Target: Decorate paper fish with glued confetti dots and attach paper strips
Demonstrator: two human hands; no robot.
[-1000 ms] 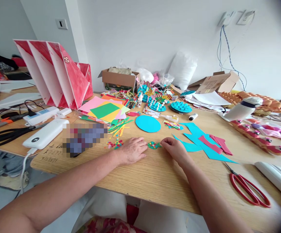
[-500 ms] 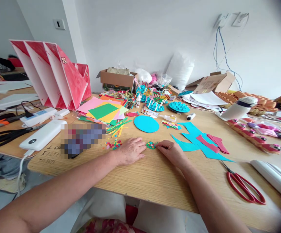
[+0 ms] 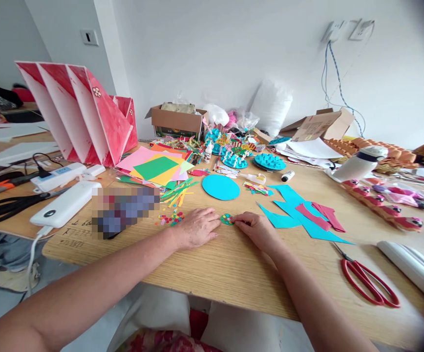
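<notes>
Black handwriting (image 3: 74,231) left of green cutout (image 3: 227,219)

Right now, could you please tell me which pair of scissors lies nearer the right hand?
The red-handled scissors, lying to the right of the right hand; the black-handled pair lies at the far left.

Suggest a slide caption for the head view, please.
Left hand and right hand flank a dot-covered green paper cutout on a wooden table, a blue paper disc lying beyond.
</notes>
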